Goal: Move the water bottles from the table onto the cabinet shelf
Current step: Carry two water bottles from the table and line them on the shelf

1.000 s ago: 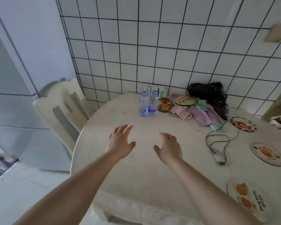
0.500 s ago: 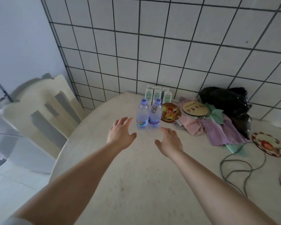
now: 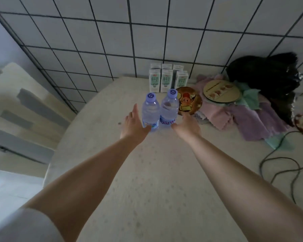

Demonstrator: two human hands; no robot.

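Two upright water bottles (image 3: 159, 111), likely light and smooth-walled, best gripped mid-body; left hand (image 3: 134, 124) at nine o'clock and right hand (image 3: 187, 125) at three o'clock, both unclenched.

Home kitchen, tiled wall (image 3: 164, 41), table (image 3: 147, 172), milk cartons (image 3: 166, 80)

hands (image 3: 162, 127) now flanking the bottles (image 3: 159, 111)

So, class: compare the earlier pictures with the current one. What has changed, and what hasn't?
Both hands reached forward: the left hand now flanks the left bottle, the right hand the right bottle, neither gripped yet. Bottles, cartons and cloths stayed put.
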